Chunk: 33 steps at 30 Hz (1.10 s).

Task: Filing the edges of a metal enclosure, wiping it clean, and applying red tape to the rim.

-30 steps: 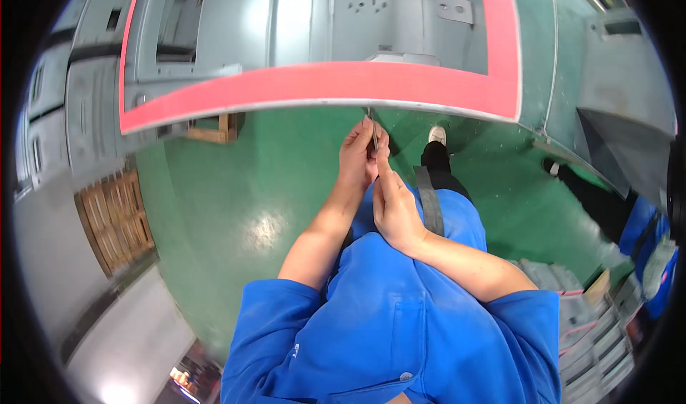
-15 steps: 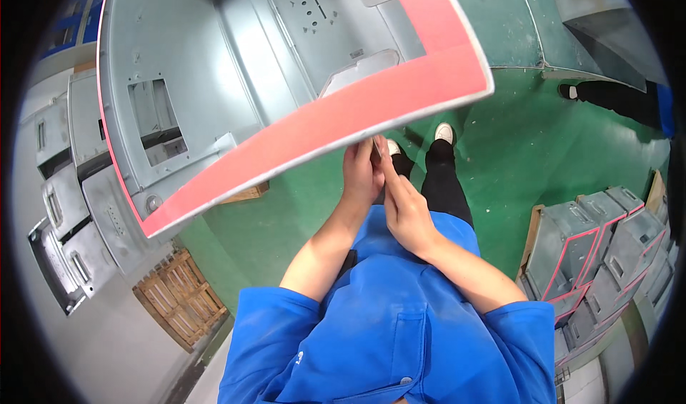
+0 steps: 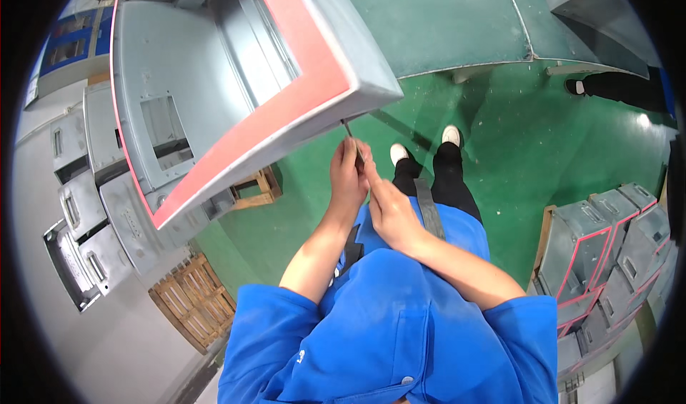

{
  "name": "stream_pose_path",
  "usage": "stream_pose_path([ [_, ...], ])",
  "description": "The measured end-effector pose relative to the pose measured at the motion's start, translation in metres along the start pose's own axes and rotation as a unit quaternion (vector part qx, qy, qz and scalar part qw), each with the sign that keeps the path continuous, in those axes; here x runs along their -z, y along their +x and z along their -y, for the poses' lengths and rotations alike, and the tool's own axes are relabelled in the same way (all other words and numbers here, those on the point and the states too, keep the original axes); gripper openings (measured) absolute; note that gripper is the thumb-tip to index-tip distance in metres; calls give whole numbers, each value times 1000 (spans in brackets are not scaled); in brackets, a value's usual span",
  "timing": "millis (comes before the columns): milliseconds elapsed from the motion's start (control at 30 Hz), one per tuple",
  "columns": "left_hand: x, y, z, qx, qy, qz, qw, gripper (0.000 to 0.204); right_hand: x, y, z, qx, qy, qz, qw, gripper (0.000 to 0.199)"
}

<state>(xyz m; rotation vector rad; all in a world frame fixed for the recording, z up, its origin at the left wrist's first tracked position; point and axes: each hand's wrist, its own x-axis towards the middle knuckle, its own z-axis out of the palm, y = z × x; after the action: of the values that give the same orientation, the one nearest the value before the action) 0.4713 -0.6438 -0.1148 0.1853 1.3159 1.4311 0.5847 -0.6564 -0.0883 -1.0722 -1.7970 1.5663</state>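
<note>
Below the near edge of a large grey metal cabinet (image 3: 264, 150) with a pink-red border, my two hands are close together. My left hand (image 3: 348, 179) is closed around a thin dark metal tool (image 3: 359, 155), whose narrow tip points up to the cabinet's underside; its exact kind is hard to make out. Against the left hand, from the right, lies my right hand (image 3: 393, 217), its fingers pressed together on the same tool. Part of the tool is hidden by the fingers. The cabinet has an open front and a rectangular cut-out in its side panel.
Grey metal housings (image 3: 127, 211) are stacked at the left beside a wooden pallet (image 3: 193, 300). More housings with pink-red edges (image 3: 597, 250) stand at the right. A greenish work surface (image 3: 443, 25) spans the far side. Another person's leg (image 3: 618, 95) shows at the far right.
The cabinet's near corner has shifted left in view, showing its right outer side. My hands have moved slightly left and down, and the tool's tip now shows.
</note>
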Motion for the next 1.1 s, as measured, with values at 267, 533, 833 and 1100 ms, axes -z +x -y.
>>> stream_pose_path([
  [267,5,-3,-7,34,54,13,998,30,-7,-3,-9,19,-87,6,996,64],
  [533,18,-25,-12,16,87,60,994,30,-6,-28,11,24,-88,-7,996,64],
  [833,6,-15,-28,14,179,-6,984,29,-23,-10,13,27,-121,-46,991,63],
  [1100,14,-26,-20,44,163,-55,984,28,-14,-17,12,4,-113,-2,994,58],
])
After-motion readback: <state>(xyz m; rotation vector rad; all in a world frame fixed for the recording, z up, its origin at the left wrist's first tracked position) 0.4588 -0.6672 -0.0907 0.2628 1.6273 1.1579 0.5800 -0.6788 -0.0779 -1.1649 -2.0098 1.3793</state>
